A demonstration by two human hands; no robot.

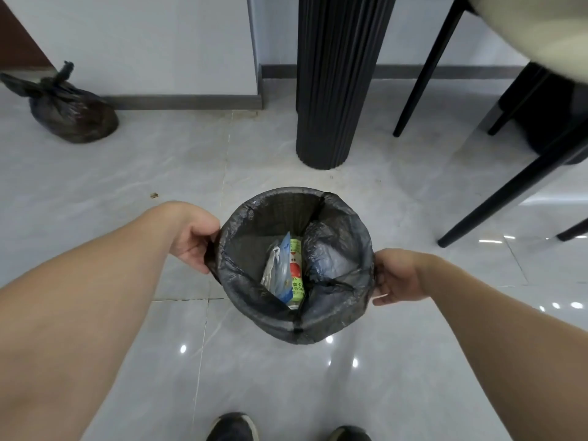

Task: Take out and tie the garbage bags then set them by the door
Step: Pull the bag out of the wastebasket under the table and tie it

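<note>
Both forearms reach forward, left hand and right hand with fingers curled, pinching.

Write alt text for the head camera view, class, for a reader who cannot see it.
Two hands, left hand and right hand, grip opposite edges of a black bag lining a small bin holding packaging. A tied bag sits on the floor by the wall.

This looks like the dining corner of a home. A glossy grey marble-look tile floor runs up to pale painted walls with a grey skirting board, and a thick black fluted table pedestal stands beside slim black chair legs. A cream upholstered chair seat shows at the upper right, and a knotted black plastic rubbish bag rests against the wall.
</note>
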